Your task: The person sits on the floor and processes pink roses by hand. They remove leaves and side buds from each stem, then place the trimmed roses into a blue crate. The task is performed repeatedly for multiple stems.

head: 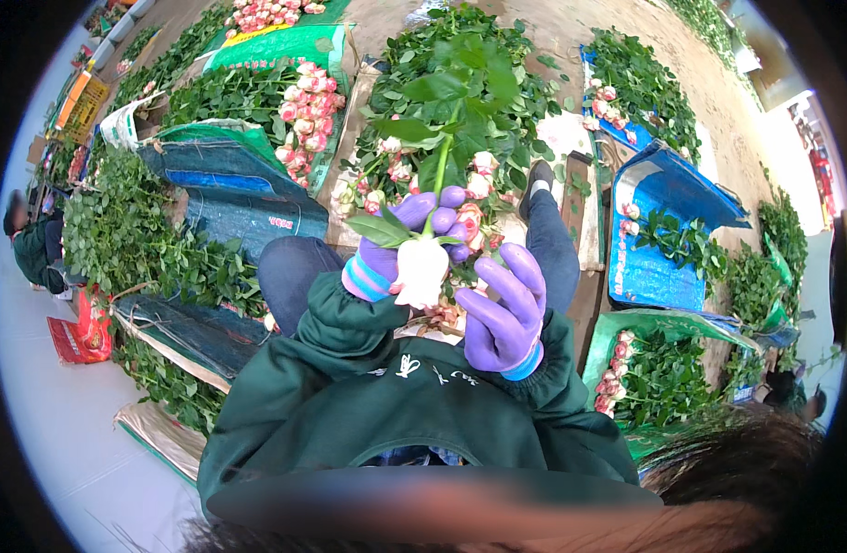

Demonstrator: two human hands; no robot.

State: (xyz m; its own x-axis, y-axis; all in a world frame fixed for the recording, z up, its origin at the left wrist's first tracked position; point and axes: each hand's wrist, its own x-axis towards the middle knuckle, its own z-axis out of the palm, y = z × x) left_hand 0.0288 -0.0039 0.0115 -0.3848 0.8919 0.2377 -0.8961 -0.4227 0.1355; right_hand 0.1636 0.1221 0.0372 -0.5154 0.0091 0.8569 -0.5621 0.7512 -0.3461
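Observation:
A purple-gloved left hand, my left hand [416,214], grips the green stem [442,162] of one rose just behind its head. The pale rose bloom [422,269] faces my chest, and its leafy end points away from me, partly blurred. My right hand [504,311], also in a purple glove, is held beside the bloom with fingers apart and nothing in it. Beyond and beneath my hands lies a heap of leafy rose stems [423,83] with pink-and-white blooms [470,220]. Loose petals [445,316] show below the held bloom.
Bundled pink-and-white roses [309,117] lie on sheeting at the left. On the right are a blue woven sheet [662,269] with a few roses and a green wrap [662,325] around more. A person [36,242] sits at the far left; a red bag [84,328] stands nearby.

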